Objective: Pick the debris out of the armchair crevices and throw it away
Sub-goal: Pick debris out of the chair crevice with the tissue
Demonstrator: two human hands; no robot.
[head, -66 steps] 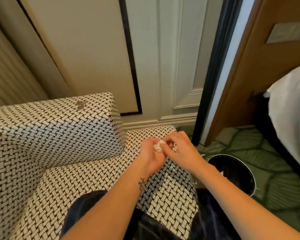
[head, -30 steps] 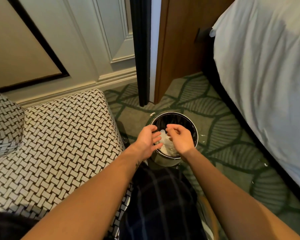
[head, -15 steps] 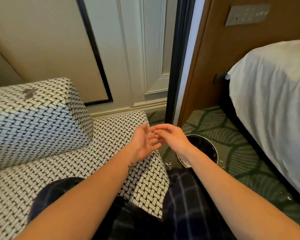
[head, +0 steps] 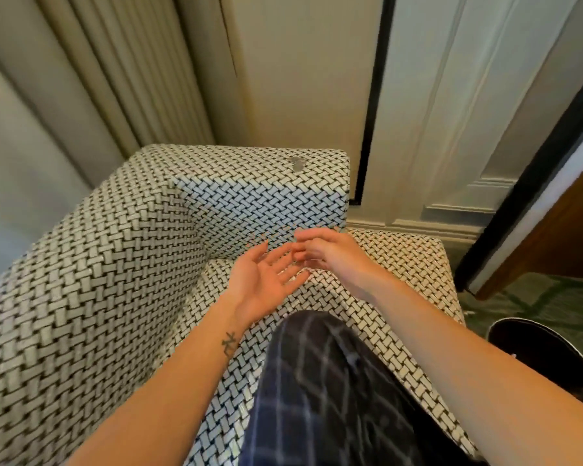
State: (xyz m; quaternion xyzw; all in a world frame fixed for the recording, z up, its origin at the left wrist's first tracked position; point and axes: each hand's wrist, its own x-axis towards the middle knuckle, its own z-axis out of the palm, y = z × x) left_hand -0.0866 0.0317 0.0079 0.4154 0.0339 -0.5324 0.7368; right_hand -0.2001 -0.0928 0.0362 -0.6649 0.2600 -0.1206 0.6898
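Between pickups: left hand (head: 263, 280) hovering palm-up, empty, over armchair (head: 115, 264) seat; right hand (head: 327, 253) loosely curled, holding nothing visible. No debris showing; next probably fingers digging into far crevice (head: 212, 260), bin (head: 535, 351) sitting near right

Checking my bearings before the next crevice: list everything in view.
armchair: one, black-and-white weave, left and centre
mark: one, grey, on the armchair's top
bin: one, black, on the floor at lower right, partly out of frame
carpet: one, green, right of the armchair
curtain: one, beige, upper left
wall: one, cream and white panels with black trim, behind the armchair
wood panel: one, brown, right edge
trousers: one leg, dark check, bottom centre
left hand: one, open, palm up, over the armchair
right hand: one, fingers curled at the left fingertips; contents unclear
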